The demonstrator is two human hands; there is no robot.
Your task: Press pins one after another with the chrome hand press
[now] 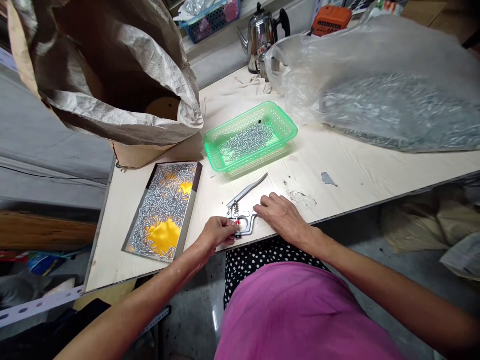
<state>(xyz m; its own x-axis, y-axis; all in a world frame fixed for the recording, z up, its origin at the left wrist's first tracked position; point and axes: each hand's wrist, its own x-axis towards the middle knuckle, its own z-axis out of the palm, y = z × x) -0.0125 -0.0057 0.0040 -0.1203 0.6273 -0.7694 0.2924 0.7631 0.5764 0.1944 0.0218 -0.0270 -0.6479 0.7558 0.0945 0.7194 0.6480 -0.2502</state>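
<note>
Pale wooden tabletop (337, 165) runs across the view, its near edge just under both hands. At that edge lies a metal hand press tool (242, 207), flat on the wood. Its long axis runs from the jaw end nearest the person up and away to the right, the slim handle pointing toward the green plastic basket (250, 136). The left hand (219, 232) pinches the jaw end of the tool with its fingertips; whether a small part sits between them cannot be told. The right hand (281, 214) lies palm down just right of the tool, fingers loosely curled, fingertips touching the tool's body without closing around it.

Left of the pinch, close by, a shallow metal tray (165, 210) with a yellow bottom holds many small silvery pieces. Beyond the tool's handle tip, the basket holds more of the same pieces. Farther right, well apart from the hands, a large clear plastic bag (382, 85) of silvery pieces slumps on the table. Behind the tray stands an open brown sack (112, 75), and a steel kettle (261, 35) sits at the far edge.
</note>
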